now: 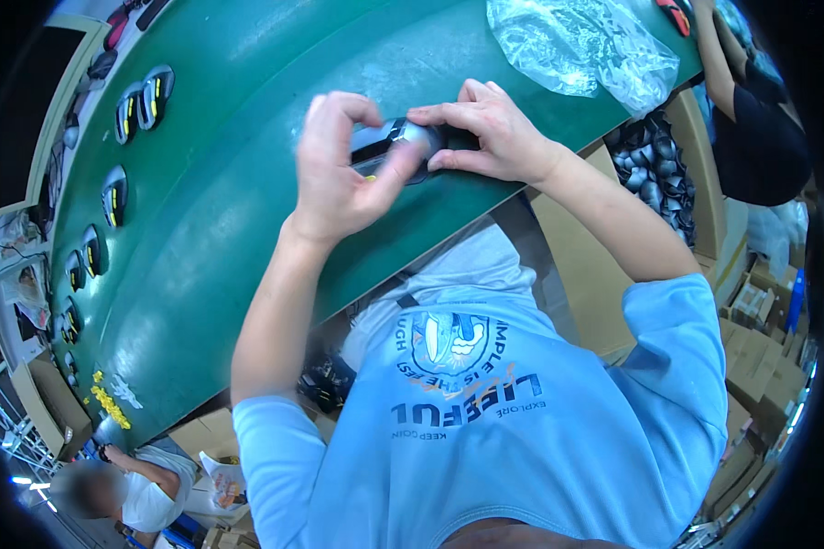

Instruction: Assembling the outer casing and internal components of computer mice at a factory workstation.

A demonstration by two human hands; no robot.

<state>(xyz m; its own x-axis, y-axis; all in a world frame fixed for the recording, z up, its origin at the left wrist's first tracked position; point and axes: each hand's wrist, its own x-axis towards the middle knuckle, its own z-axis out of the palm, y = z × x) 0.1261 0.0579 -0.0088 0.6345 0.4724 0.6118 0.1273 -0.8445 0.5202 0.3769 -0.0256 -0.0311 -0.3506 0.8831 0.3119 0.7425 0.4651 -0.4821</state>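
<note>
The right hand point(494, 133) is closed on the right end of a grey-and-black part point(397, 131), its index fingertip at the far edge and its thumb at the near edge. The left hand point(334, 174), blurred, arches over the other end, with its fingers above the far side and its thumb across the near side; whether it grips or merely touches the part cannot be told. The part lies between the two hands, near the front edge of a green table point(201, 261), and shows a small yellow detail beneath the left thumb. To the upper right, a crumpled clear plastic bag point(584, 46) rests on the table, with a red-and-black object point(675, 16) beyond it. Along the table's left side stand similar dark parts with yellow markings point(113, 197), some in pairs; below them lies a cluster of small yellow pieces point(112, 403) beside a few pale ones. Right of the table, an open carton point(707, 183) holds many glossy dark pieces point(657, 174). At the periphery, a co-worker in dark clothing point(767, 137) appears at upper right, and another person in a white top point(156, 494) at lower left.
</note>
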